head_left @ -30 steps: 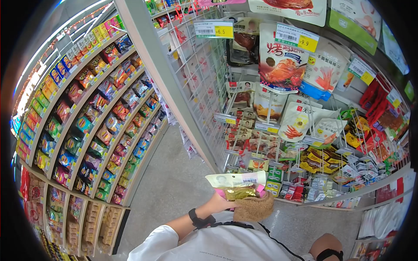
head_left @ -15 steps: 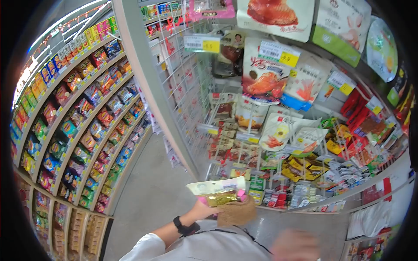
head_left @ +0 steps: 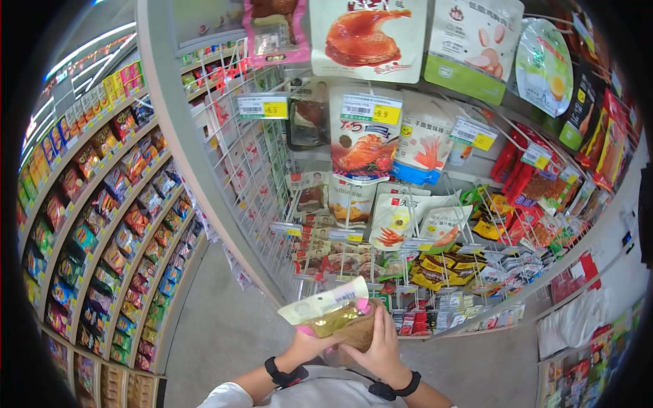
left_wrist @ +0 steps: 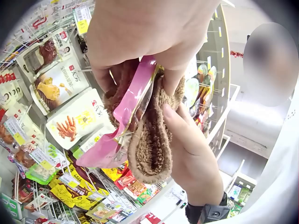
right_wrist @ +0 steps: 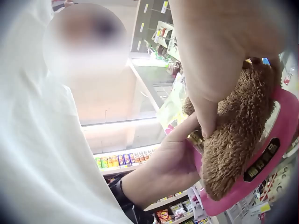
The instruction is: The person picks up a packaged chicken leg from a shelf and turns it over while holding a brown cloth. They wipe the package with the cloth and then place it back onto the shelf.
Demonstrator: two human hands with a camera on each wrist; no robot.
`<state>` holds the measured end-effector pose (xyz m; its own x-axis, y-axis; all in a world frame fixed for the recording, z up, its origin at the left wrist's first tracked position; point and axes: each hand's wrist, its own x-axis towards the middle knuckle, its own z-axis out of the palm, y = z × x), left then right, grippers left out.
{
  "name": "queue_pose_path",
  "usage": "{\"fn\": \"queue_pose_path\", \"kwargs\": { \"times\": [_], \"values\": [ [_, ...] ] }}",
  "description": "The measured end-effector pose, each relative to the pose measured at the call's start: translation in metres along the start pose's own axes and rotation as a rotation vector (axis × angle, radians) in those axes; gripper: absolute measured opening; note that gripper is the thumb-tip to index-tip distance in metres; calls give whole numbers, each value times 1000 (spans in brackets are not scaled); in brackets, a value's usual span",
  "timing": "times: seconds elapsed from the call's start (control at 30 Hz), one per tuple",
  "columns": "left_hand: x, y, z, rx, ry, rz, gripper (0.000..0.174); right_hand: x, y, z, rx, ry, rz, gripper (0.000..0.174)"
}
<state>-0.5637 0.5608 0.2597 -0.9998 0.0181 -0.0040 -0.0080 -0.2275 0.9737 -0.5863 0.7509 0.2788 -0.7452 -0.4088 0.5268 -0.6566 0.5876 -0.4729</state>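
In front of the body, my left hand (head_left: 306,345) grips a flat food packet (head_left: 323,311) with a pale header, barcode and pink edges. Along with it the hand holds a folded brown plush cloth (head_left: 358,334). My right hand (head_left: 382,348) holds the cloth from the other side, fingers over its edge. The left wrist view shows the right thumb pressed on the fuzzy cloth (left_wrist: 149,161), beside the packet's pink back (left_wrist: 105,151). Brown pile and a dark label on the pink packet (right_wrist: 282,154) appear in the right wrist view.
A rack of hanging food packets (head_left: 360,146) with price tags stands ahead, bounded on the left by a white wire grid (head_left: 235,149) and a grey post (head_left: 163,115). Farther left, tall curved snack shelves (head_left: 102,238) line the aisle floor (head_left: 197,326). White plastic bags (head_left: 575,319) hang at right.
My right hand has come up from the lower right and taken hold of the brown cloth. The packet has tilted, its right end higher. The rack has shifted left and down in view.
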Motion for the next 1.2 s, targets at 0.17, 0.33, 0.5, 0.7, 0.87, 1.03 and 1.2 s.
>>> {"fn": "queue_pose_path", "kwargs": {
  "times": [0.17, 0.33, 0.5, 0.7, 0.87, 1.03, 1.2],
  "values": [
    [-5, 2, 4, 45, -14, -87, 57, -6, 0, 3, 108, 37, 54, 119],
    [-9, 3, 7, 112, -62, -150, 56, -21, 2, 19, 210, 109, 195, 114],
    [-10, -5, 1, 49, -163, -7, 46, -28, 7, 15, 382, 98, 234, 111],
    [-10, -4, -11, 28, -228, -97, 46, -33, 14, 22, 764, 177, 347, 95],
    [-13, 7, -16, 47, -171, -94, 48, -25, 17, -1, 714, 58, 399, 87],
    [-14, 8, -18, 87, -71, 66, 48, -11, 13, -11, 742, 148, 417, 78],
    [-19, 14, -36, 41, 29, 90, 46, -9, 33, -20, 846, 388, 536, 68]
  ]
}}
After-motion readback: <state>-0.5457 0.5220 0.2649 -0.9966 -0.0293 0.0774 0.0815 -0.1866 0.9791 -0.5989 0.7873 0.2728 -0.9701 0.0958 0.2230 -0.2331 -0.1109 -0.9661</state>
